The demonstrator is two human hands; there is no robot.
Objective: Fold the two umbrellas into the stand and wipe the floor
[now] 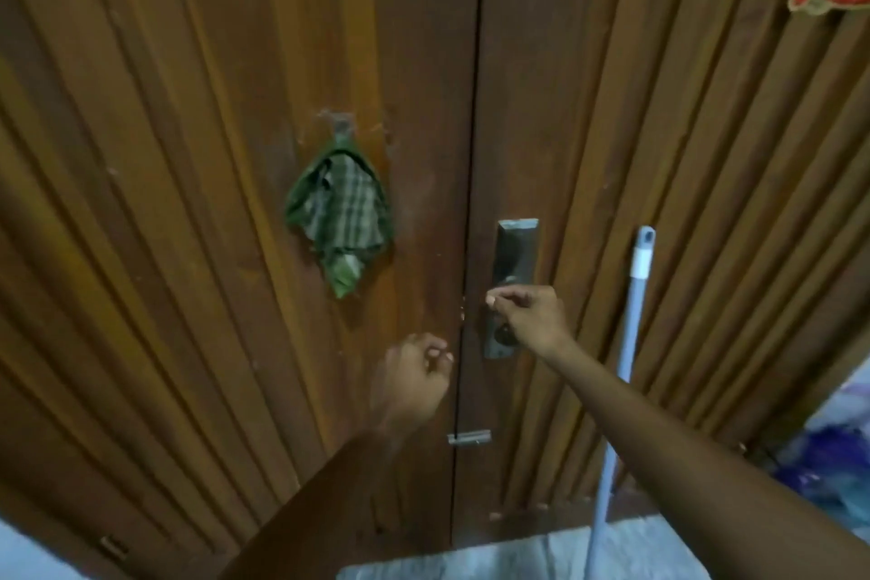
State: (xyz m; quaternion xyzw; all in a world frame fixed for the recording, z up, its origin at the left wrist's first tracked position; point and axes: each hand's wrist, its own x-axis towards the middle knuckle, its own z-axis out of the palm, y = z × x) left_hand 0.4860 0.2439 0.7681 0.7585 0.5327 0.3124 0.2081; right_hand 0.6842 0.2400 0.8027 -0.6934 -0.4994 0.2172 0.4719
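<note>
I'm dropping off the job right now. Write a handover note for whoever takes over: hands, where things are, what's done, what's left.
Left hand: fingers curled, nothing seen in them, beside the seam of the double door.
Right hand: fingers curled at the lock plate; whether they pinch anything is hidden.
Things: a pale pole leans on the right leaf; a green checked cloth hangs from a hook on the left leaf. No umbrellas or stand in view.
Done: nothing can be confirmed.
Left: fold both umbrellas into the stand, wipe the floor.
</note>
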